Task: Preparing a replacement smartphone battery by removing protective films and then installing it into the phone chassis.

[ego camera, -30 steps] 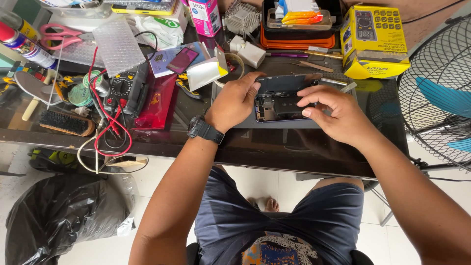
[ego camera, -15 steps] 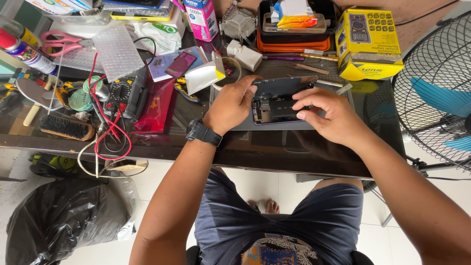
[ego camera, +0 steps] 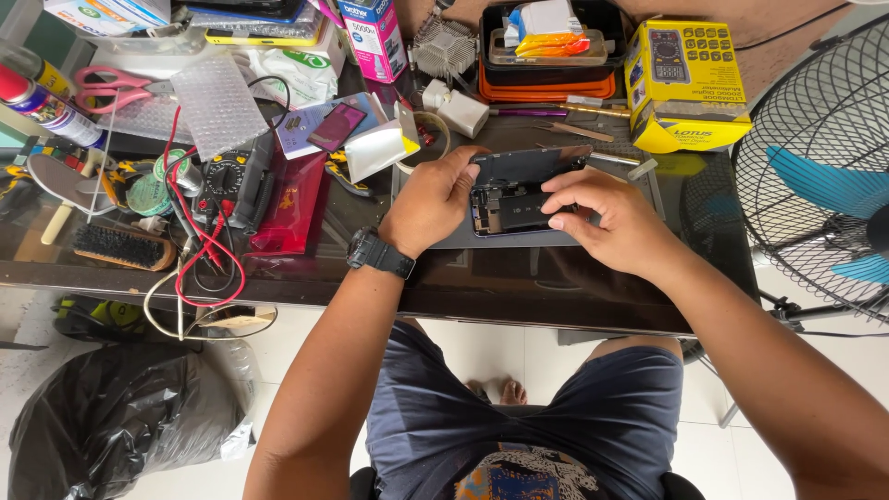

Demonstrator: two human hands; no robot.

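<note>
An opened smartphone (ego camera: 519, 199) lies on a grey mat (ego camera: 546, 239) on the dark glass table (ego camera: 519, 287), its screen panel lifted at the far edge and its inner parts exposed. My left hand (ego camera: 431, 199) grips the phone's left end; a black watch sits on that wrist. My right hand (ego camera: 607, 218) rests on the phone's right side, fingertips pressing on the internals.
A yellow box (ego camera: 681, 83) and an orange-and-black tray (ego camera: 546, 56) stand behind the phone. A multimeter with red leads (ego camera: 222, 185), a brush (ego camera: 120, 245), pink scissors (ego camera: 111, 88) and bubble wrap (ego camera: 218, 106) crowd the left. A fan (ego camera: 815, 167) stands right, a black bag (ego camera: 120, 417) on the floor.
Both hands have stayed on the phone with only slight finger shifts. The view has tilted a little, so the table sits lower in frame.
</note>
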